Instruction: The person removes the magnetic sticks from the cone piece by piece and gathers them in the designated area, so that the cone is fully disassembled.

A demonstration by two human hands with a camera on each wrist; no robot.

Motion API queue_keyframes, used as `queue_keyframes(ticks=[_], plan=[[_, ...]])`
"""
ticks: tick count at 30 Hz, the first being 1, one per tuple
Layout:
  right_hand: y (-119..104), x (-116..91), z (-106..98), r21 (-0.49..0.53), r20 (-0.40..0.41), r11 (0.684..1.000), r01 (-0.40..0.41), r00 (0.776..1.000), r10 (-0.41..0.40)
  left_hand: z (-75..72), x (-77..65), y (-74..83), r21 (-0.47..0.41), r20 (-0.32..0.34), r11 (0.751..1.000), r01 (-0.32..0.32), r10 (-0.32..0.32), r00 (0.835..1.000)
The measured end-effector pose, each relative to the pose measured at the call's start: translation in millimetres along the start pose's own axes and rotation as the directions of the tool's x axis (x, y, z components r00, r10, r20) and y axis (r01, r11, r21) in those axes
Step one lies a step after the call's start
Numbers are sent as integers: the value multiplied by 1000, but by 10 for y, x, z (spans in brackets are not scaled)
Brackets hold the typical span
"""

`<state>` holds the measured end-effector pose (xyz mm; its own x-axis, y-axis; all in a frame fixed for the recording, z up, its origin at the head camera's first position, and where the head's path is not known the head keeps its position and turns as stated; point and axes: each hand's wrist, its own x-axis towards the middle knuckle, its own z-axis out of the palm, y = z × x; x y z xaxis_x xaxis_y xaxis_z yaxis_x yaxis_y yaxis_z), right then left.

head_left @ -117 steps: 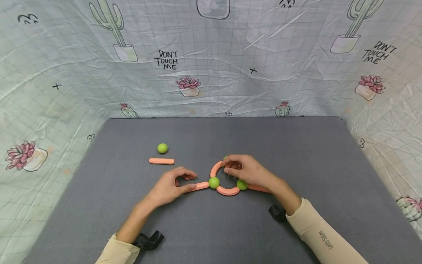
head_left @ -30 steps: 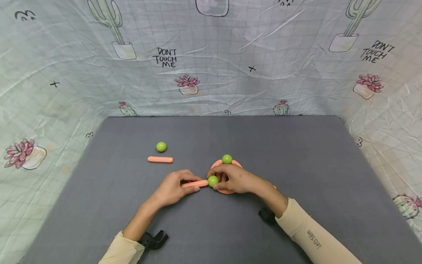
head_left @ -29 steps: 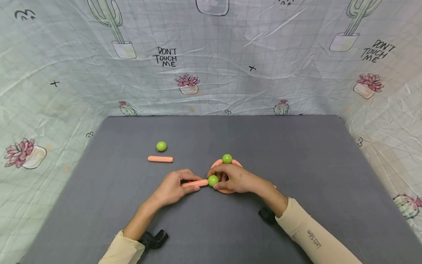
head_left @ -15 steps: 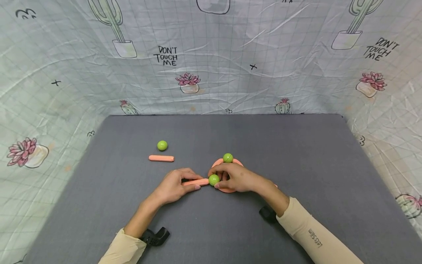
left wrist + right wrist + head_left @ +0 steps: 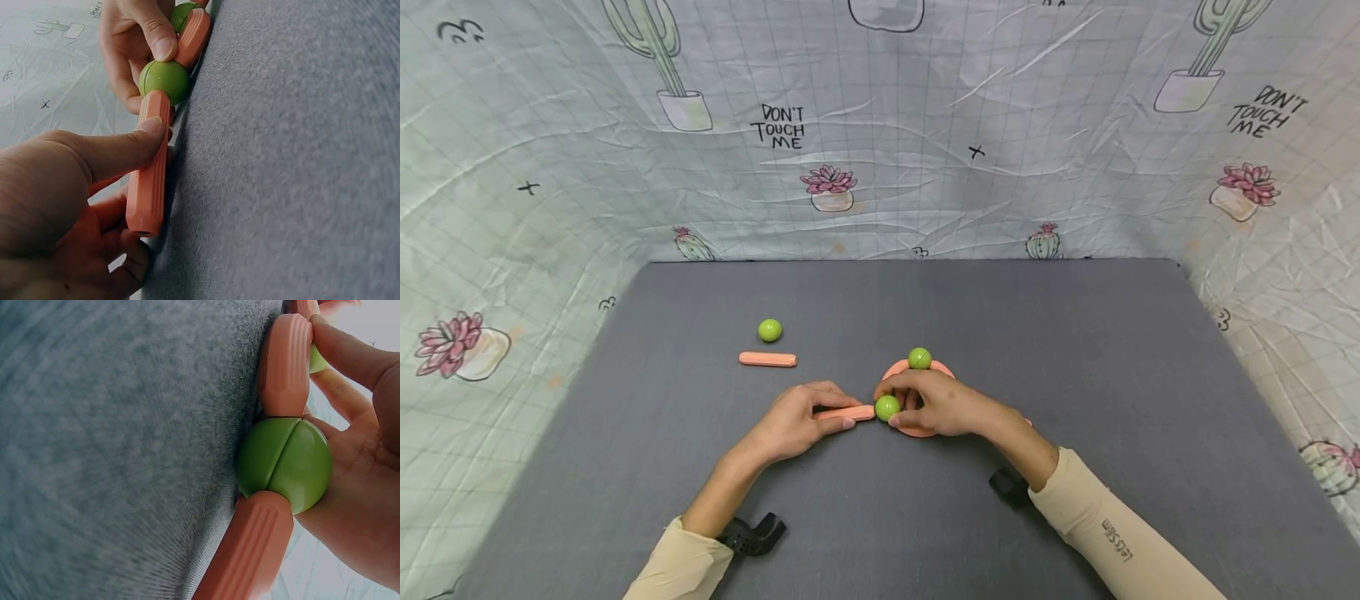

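The joint ball [image 5: 887, 408] is between your two hands, low at the surface [image 5: 925, 517], with the end of the rod [image 5: 853, 412] touching its left side. Your left hand [image 5: 793, 423] pinches that rod, thumb on one face and fingers opposite; your right hand [image 5: 942, 403] curls thumb and fingers about the joint ball, the thumb tip also against the near arc [image 5: 286, 369] on its right.

You're probably handling light, stiff plastic. The joint ball's shine suggests it may slip, so pinch it across its middle; the rod's ribs should give you better grip, best taken at mid-length.

Past the near arc, to the joint ball's right, come the right ball [image 5: 284, 464] and a second rod [image 5: 250, 553]. Beyond the joint ball and slightly right sits the top ball [image 5: 920, 358], between two arcs [image 5: 942, 367]. Well apart, beyond and left of the joint ball, lie the loose rod [image 5: 767, 359] and the loose ball [image 5: 770, 330]. Farthest beyond it hangs a printed cloth [image 5: 895, 125].
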<state>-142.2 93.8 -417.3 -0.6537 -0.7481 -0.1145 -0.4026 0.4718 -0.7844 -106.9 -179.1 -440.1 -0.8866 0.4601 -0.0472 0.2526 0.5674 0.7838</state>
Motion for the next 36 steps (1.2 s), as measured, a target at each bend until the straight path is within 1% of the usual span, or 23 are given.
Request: queue_keyframes(ticks=[5,10,17,23,27,31,34,36], plan=[[24,-8,2,11,0,1000,-9,1000,9,-17,-3,-18,-29,15,999,-25,26,1000],[24,-3,11,6,-7,1000,8,1000,-8,-23,-7,-20,-32,14,999,-24,25,1000],[6,-6,13,-4,-19,1000,2,1000,-2,-71,-27,24,-40,15,999,-16,16,1000],[-7,-25,41,-14,-24,1000,-8,1000,7,-143,-86,20,-44,-20,999,-6,5,1000],[-12,-27,38,-7,-36,1000,-11,999,11,-196,-103,7,-43,-46,999,-34,32,998],[-16,-20,38,-2,-28,1000,-19,999,19,-231,-115,-25,-33,-67,998,-62,60,996],[-22,-20,33,0,-24,1000,-24,999,24,-254,-115,-57,-20,-82,997,-75,73,994],[-30,-23,26,0,-25,1000,-24,999,24,-270,-116,-80,-6,-96,997,-72,71,993]])
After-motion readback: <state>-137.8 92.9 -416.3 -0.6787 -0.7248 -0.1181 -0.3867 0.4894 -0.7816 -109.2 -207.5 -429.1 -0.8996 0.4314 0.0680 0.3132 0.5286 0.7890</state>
